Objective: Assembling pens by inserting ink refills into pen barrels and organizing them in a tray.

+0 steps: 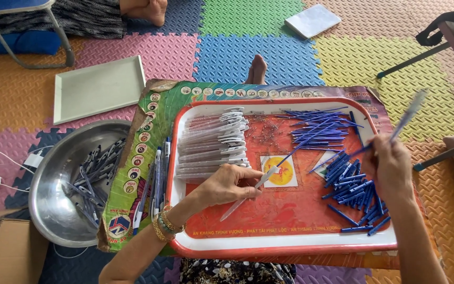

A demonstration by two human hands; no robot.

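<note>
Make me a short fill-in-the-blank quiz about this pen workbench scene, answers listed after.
1. The left hand holds a clear pen barrel over a ___ tray.
2. The small caps piled near the right hand are ___.
3. The round metal bowl lies to the tray's ___.

Missing words: red; blue; left

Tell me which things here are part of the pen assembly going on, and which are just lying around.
In use:
left hand holding a clear pen barrel
right hand holding a thin blue refill
red-and-white plastic tray
stacked clear barrels
loose blue refills
short blue caps
round steel basin of finished pens

Lying about:
white rectangular tray
small white notebook
brown cardboard box
</note>
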